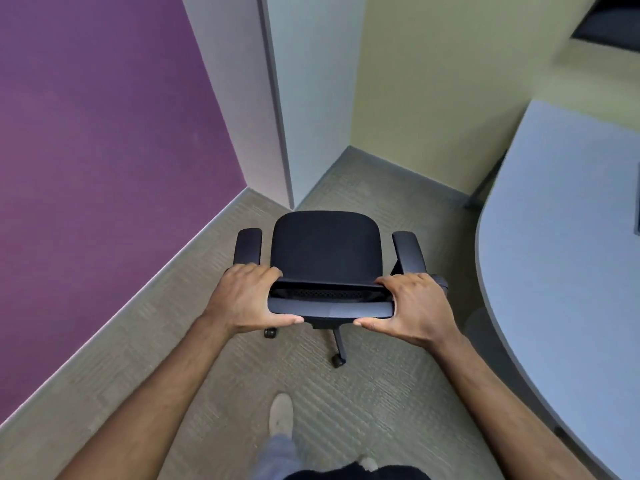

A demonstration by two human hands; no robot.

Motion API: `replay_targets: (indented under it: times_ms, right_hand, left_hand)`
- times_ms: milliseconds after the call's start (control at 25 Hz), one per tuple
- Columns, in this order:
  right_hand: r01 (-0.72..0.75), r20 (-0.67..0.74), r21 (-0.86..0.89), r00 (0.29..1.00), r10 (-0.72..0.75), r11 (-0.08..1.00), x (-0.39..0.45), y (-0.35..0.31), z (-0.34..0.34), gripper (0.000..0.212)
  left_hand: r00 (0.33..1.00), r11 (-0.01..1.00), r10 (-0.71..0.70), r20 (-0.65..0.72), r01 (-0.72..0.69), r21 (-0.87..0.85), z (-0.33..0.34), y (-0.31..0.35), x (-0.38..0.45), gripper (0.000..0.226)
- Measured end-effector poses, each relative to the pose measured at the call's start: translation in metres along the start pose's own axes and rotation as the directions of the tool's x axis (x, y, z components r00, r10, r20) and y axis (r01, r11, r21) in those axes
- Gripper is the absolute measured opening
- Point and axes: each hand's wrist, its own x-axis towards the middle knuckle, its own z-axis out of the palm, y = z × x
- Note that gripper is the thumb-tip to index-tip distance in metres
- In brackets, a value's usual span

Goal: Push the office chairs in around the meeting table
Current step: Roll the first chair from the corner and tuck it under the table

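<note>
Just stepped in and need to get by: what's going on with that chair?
A person is holding a black office chair by the top of its backrest, left hand on one end and right hand on the other. The chair stands on the carpet near the corner where the purple wall meets the pillar. Its seat faces that corner, not the meeting table, which lies off to the right. It is not tucked under the table yet.

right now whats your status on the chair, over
Left hand and right hand both gripping the chair backrest top. Chair faces the wall corner, meeting table off to its right, not yet tucked in. Carpet between them shows nothing in the way.
</note>
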Motion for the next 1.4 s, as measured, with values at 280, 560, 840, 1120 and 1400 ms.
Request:
replay_targets:
  times_ms: [280, 560, 840, 1120, 1400]
  right_hand:
    - [-0.239, -0.019, 0.007, 0.971, 0.239, 0.971, 0.055, 0.012, -0.003, 0.1]
    - [-0.443, -0.09, 0.0, 0.893, 0.441, 0.897, 0.114, 0.037, -0.01, 0.1]
    - [-0.603, -0.149, 0.005, 0.789, 0.597, 0.798, 0.173, 0.084, -0.006, 0.093]
    - [-0.749, -0.19, 0.005, 0.65, 0.736, 0.663, 0.233, 0.135, -0.008, 0.093]
    - [-0.879, -0.191, 0.024, 0.464, 0.865, 0.476, 0.291, 0.179, -0.004, 0.102]
  left_hand:
    - [0.973, 0.973, 0.23, 0.022, -0.23, 0.034, -0.009, -0.042, 0.127, 0.115]
    - [0.9, 0.899, 0.434, 0.034, -0.435, 0.056, -0.017, -0.056, 0.263, 0.115]
    - [0.794, 0.792, 0.605, 0.058, -0.608, 0.049, -0.024, -0.048, 0.402, 0.096]
    - [0.635, 0.634, 0.767, 0.089, -0.772, 0.045, -0.037, -0.022, 0.545, 0.092]
    - [0.454, 0.452, 0.883, 0.121, -0.891, 0.04, -0.042, 0.021, 0.681, 0.096]
